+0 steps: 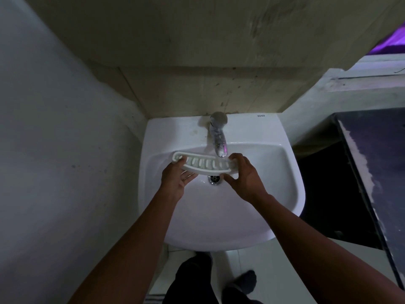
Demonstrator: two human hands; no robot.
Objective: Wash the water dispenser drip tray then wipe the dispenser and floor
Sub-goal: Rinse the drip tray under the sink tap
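Observation:
A white curved drip tray [202, 162] with several slots is held over the bowl of a white sink [285, 172], just under the spout of a chrome tap [218, 134]. My left hand [175, 179] supports the tray's left part from below, palm up with fingers under it. At the tray's right end, my right hand [244, 176] grips with fingers over the top and thumb below. The drain [214, 179] lies under the tray. Whether water runs from the tap cannot be seen.
The sink sits in a narrow corner: a pale wall on the left, a stained wall behind. A dark countertop [377, 172] stands on the right with a dark gap beside the sink. White floor tiles [252, 260] and my feet show below.

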